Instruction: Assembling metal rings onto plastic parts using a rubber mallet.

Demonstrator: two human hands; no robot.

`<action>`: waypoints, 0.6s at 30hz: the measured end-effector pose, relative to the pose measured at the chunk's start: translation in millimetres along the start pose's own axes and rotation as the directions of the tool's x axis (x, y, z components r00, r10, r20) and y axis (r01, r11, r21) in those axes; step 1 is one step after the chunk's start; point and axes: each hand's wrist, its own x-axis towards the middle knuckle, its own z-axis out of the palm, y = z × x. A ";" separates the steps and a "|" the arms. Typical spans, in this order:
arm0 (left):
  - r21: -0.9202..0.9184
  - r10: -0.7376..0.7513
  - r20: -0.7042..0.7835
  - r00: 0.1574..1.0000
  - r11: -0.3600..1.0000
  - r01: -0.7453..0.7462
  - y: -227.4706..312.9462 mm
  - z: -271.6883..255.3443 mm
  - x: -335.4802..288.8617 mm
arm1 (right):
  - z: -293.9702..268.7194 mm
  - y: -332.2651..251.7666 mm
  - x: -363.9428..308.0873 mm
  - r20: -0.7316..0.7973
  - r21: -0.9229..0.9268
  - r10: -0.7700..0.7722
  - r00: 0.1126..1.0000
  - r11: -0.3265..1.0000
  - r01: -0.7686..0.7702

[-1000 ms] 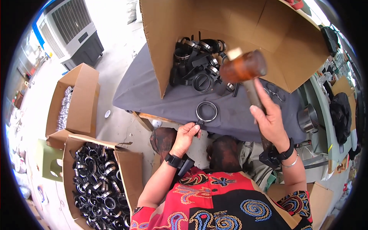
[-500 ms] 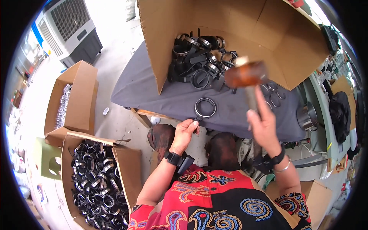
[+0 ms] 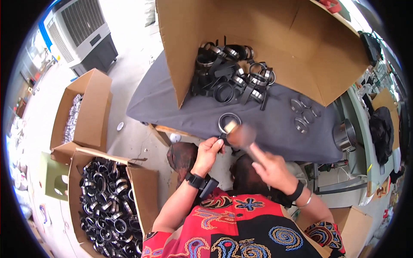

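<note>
My left hand pinches the short black tab of a round black ring with a silver band. The ring lies at the front edge of the grey cloth-covered table. In my right hand is a mallet, its brown head blurred by motion. A pale end of that head overlaps the ring's lower right side; whether they touch I cannot tell. Beyond the ring, a heap of similar black rings with tabs spills from a large carton lying on its side. Several loose bands lie to the right.
The large carton opens toward me on the table. At its right edge stands a metal pot. Lower left, an open box is full of black-and-silver rings; behind it, another carton holds shiny bands. An air cooler stands far left.
My right hand has swung the mallet down and left, from raised over the table to the ring. My left hand still holds the ring's tab in nearly the same place.
</note>
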 end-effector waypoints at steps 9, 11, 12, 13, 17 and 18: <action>0.022 0.005 0.046 0.999 1.000 -0.007 -0.3 -3.7 -6.5 | -4.5 -15.4 54.0 0.093 -0.017 -0.047 0.995 0.999 0.049; 0.068 0.005 0.041 0.999 0.998 -0.007 -1.0 -6.0 4.2 | -22.5 -15.9 75.3 0.064 0.011 -0.062 0.996 0.998 0.061; 0.066 -0.002 0.029 1.000 0.998 0.000 -1.9 -8.3 2.0 | -28.4 -19.6 80.1 0.045 0.052 -0.064 0.997 0.997 0.062; 0.059 -0.004 0.025 1.000 0.998 0.002 -1.0 -7.3 0.5 | -35.6 -26.3 80.8 -0.071 0.072 -0.131 0.989 0.988 0.136; 0.025 0.000 0.072 0.997 1.000 -0.002 3.5 -8.4 -2.8 | -24.6 -24.4 78.8 -0.036 0.169 -0.008 0.999 0.986 0.014; 0.019 -0.026 0.101 0.995 1.000 0.024 5.2 -10.0 -0.4 | -9.3 -11.2 74.3 0.069 0.122 0.059 0.996 0.990 -0.067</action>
